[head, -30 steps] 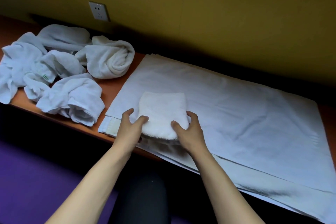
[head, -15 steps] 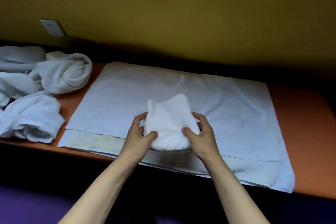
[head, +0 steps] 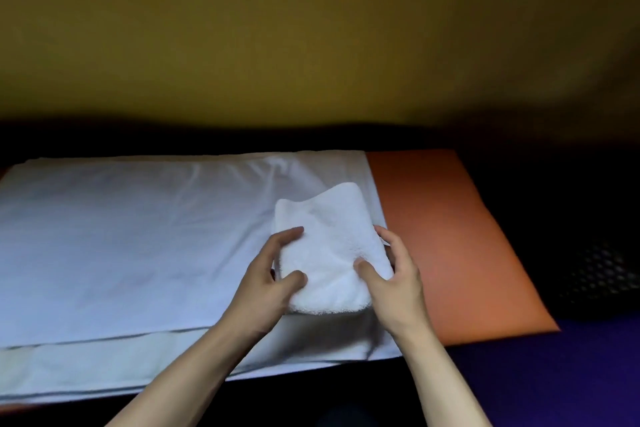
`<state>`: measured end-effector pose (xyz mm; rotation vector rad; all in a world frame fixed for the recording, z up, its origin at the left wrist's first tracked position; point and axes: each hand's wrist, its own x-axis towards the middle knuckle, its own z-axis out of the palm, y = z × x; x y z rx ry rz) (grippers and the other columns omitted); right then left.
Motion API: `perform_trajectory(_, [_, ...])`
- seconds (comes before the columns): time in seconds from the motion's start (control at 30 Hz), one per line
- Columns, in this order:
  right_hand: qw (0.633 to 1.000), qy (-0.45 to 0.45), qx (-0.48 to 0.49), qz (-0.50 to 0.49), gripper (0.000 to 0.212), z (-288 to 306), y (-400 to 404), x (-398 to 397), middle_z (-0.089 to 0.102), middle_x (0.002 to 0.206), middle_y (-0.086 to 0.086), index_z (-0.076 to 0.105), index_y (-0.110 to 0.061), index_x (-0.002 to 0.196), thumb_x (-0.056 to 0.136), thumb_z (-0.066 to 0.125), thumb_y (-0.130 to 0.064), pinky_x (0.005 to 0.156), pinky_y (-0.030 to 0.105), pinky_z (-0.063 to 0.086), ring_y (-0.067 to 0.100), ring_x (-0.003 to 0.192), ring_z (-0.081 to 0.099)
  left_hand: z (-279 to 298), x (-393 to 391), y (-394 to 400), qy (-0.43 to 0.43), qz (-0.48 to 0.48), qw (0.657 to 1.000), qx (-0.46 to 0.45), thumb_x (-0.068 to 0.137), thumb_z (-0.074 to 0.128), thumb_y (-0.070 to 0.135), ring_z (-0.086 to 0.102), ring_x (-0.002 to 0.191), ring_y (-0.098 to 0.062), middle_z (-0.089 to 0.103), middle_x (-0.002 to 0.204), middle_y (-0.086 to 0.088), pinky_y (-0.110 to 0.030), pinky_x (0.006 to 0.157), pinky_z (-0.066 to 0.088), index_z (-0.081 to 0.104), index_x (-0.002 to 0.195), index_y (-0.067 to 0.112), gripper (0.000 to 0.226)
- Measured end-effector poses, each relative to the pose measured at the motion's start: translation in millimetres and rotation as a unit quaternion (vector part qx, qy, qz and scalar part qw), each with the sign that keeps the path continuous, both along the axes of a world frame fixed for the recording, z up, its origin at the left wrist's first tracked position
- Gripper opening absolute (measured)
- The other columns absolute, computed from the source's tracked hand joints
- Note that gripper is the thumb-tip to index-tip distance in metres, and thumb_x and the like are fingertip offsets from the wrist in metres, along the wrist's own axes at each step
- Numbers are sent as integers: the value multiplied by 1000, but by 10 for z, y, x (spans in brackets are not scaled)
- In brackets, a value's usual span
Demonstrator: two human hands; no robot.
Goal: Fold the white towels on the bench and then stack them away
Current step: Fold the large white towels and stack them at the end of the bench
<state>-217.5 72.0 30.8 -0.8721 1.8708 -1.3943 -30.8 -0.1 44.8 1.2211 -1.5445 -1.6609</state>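
A small folded white towel [head: 329,239] is held between both hands, just above the right end of a large flat white cloth [head: 138,236] that covers the orange bench [head: 450,236]. My left hand [head: 270,281] grips the towel's left side with thumb on top. My right hand [head: 394,277] grips its right side. The towel's far edge curls upward. The unfolded towels are out of the frame.
A bare orange stretch of bench lies to the right of the cloth, ending at a corner. A yellow wall [head: 311,28] rises behind. A dark object with a mesh pattern [head: 595,274] sits right of the bench, and purple floor [head: 554,374] lies below.
Both hands have carried the folded towel to the right along the cloth, and my view has swung right. The pile of unfolded towels and the wall socket have left the frame.
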Motion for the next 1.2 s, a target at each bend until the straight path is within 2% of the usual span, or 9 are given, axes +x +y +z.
perform_trajectory(0.1, [999,33,2,-35,50,-75,-6,-526,69,109,-20,61,-40,122,85,72,-9,86,23,53,1,102,65,-136,-534,-110,-18,-56,998,-30,86,62,4,67,92,-2,64,122,13,-21,72,52,57,129,43,59])
perform_trajectory(0.27, [993,89,2,-76,50,-96,-207,-1259,68,110,-17,60,-37,122,83,70,-7,88,28,54,0,101,64,-301,-1368,-386,-59,-115,987,-97,82,58,19,60,121,-7,58,136,16,-34,105,50,49,137,42,60])
perform_trajectory(0.4, [979,179,-14,-98,50,-100,-465,-1817,65,111,-18,58,-31,127,84,71,-9,90,27,49,7,99,62,-279,-1960,-681,-81,-124,976,-157,89,60,16,54,128,-12,54,141,8,-22,105,43,45,143,33,58])
perform_trajectory(0.53, [925,338,148,-93,65,-305,-716,-2290,53,140,10,42,-27,150,91,67,-34,103,41,39,33,124,51,-388,-2345,-858,-232,-155,930,-239,97,55,36,38,140,-31,30,159,-8,-39,116,34,33,153,32,60])
perform_trajectory(0.6, [880,419,204,-91,65,-431,-760,-2294,47,147,12,42,-26,152,92,61,-43,106,48,32,38,130,45,-530,-2334,-833,-338,-206,867,-303,101,45,43,28,145,-38,27,161,-7,-46,119,27,33,153,34,55])
perform_trajectory(0.7, [854,499,143,-42,59,-677,-717,-2067,53,147,9,56,-29,143,91,46,-55,113,50,25,31,138,44,-732,-2224,-816,-392,-253,816,-341,104,34,46,22,149,-38,34,157,-3,-47,120,21,23,157,37,54])
perform_trajectory(0.87, [822,529,212,19,66,-856,-594,-1920,29,165,-1,30,-40,157,97,23,-67,123,51,-11,16,156,12,-755,-2042,-786,-374,-234,799,-410,104,32,46,18,152,-34,32,161,-9,-43,123,17,26,158,34,55])
perform_trajectory(1.0, [815,529,236,22,67,-815,-799,-2065,24,166,1,23,-41,158,96,15,-65,123,54,-9,17,156,10,-802,-1506,-492,-366,-167,781,-478,100,36,45,29,151,-33,40,159,-10,-41,122,16,41,154,29,57])
perform_trajectory(1.2, [814,523,251,30,61,-794,-935,-2152,23,167,2,23,-40,158,100,24,-59,123,55,-5,19,155,11,-951,-739,-77,-396,-185,784,-440,101,36,53,23,154,-28,26,166,-3,-40,122,13,34,157,32,60])
